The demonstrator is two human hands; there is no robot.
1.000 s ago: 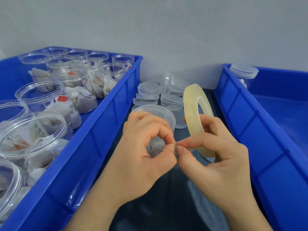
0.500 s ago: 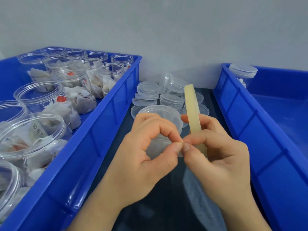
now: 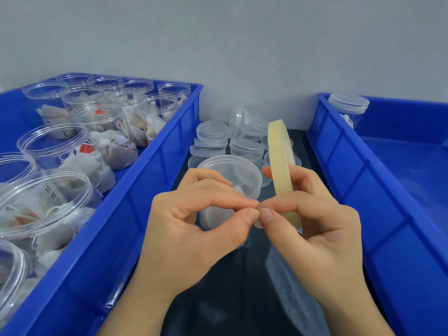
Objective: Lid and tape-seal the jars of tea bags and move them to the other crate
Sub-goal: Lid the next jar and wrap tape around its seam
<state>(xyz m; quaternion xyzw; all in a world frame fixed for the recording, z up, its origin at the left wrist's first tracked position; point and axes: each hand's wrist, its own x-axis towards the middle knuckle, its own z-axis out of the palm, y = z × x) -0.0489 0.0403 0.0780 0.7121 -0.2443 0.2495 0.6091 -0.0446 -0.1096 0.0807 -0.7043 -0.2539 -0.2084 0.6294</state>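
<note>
Currently the right hand (image 3: 315,226) is gripping the tape roll (image 3: 281,161) upright and edge-on. The left hand (image 3: 194,226) is pinching at its lower edge. The lidded jar (image 3: 230,173) is standing on the desk (image 3: 230,299) just behind the left fingers.

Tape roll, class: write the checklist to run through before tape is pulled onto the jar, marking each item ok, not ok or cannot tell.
1. Grip: right hand holds tape roll, ok.
2. Pinch: left hand pinches the roll's lower edge, ok.
3. Free end lifted: cannot tell, too small.
4. Lid: jar behind the hands is lidded, ok.
5. Room: right crate shows bare floor, ok.
</note>
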